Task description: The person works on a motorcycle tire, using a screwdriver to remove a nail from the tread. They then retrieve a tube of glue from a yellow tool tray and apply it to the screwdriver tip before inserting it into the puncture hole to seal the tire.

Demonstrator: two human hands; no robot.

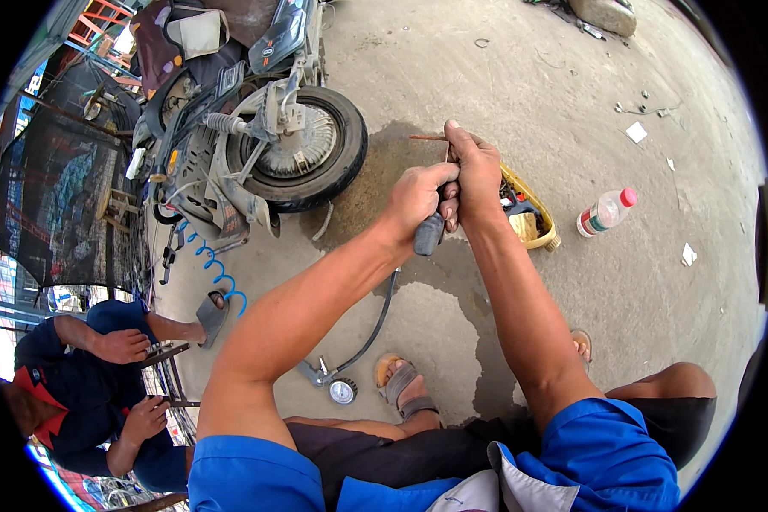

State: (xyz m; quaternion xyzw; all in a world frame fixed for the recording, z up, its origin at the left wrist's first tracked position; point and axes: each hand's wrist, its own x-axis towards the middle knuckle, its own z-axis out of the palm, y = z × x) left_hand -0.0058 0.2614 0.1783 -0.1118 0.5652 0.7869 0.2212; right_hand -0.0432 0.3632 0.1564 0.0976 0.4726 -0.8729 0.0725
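In the middle of the head view, my left hand is closed round the dark handle of a tool with a thin metal shaft pointing upward. Just right of it, my right hand pinches a thin reddish-brown strip at the top of that shaft, its lower fingers curled beside my left hand. Behind my right wrist a yellow plastic container holds small items I cannot make out. An upturned, dusty motorbike wheel lies to the left of my hands.
A plastic bottle stands on the concrete at right. A pressure gauge with a hose lies near my foot. A blue coiled hose hangs by the motorbike. Another person sits at lower left. A stone lies at back right.
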